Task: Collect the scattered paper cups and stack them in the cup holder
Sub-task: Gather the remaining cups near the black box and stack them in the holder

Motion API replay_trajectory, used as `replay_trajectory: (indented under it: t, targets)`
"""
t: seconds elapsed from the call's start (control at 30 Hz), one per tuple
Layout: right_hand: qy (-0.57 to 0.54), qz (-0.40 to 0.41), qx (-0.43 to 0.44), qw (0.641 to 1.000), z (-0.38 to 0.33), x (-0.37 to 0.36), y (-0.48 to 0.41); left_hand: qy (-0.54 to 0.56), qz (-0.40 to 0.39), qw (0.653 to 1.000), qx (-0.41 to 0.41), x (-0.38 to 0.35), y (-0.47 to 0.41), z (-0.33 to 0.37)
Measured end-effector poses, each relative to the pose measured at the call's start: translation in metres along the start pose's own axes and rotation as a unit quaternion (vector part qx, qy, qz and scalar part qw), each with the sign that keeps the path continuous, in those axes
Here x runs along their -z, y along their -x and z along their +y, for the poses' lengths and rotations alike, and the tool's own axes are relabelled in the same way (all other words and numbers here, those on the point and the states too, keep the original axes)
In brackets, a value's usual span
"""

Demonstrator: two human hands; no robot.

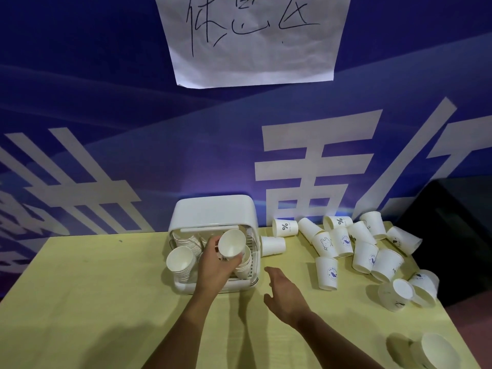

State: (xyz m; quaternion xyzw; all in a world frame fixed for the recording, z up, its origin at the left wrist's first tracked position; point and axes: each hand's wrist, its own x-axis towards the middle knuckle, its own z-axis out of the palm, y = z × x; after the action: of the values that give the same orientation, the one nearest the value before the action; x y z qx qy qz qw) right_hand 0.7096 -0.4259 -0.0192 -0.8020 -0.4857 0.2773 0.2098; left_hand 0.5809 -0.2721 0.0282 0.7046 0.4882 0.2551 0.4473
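One white paper cup (231, 245) sits pinched in the left hand (214, 266); right hand (286, 295) splayed, empty.

Pale yellow table (93, 302), blue banner wall (106, 102) with white characters, handwritten paper sign (253, 41)

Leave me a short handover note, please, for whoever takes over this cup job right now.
Left hand grips a paper cup over the cup holder.
Right hand is open above the table, holding nothing.
Done: stacks of cups sit in the holder.
Left: seat the held cup, then gather the scattered cups on the table's right side.
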Motion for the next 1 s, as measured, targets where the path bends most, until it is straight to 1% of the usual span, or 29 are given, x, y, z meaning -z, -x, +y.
replay_trajectory:
  t: [0.17, 0.33, 0.47, 0.57, 0.77, 1.0]
  targets:
    - [0.027, -0.028, -0.025, 0.999, 0.011, -0.003, 0.003, -0.051, -0.003, 0.999, -0.002, -0.009, -0.003, -0.011]
    - [0.048, -0.04, -0.049, 0.997, 0.02, -0.003, 0.008, -0.078, -0.031, 0.996, 0.015, -0.022, -0.007, -0.017]
    - [0.054, -0.03, -0.056, 0.997, 0.02, 0.001, 0.009, -0.11, -0.042, 0.993, 0.013, -0.028, -0.01, -0.021]
    - [0.059, -0.016, -0.057, 0.996, 0.019, 0.004, 0.01, -0.134, -0.034, 0.99, 0.0, -0.027, -0.009, -0.02]
    - [0.071, 0.023, -0.095, 0.993, 0.023, 0.011, 0.017, -0.108, -0.063, 0.992, -0.009, -0.032, -0.006, -0.018]
    - [0.076, 0.068, -0.148, 0.984, 0.049, 0.033, 0.035, -0.109, -0.115, 0.987, -0.034, -0.067, 0.006, -0.005]
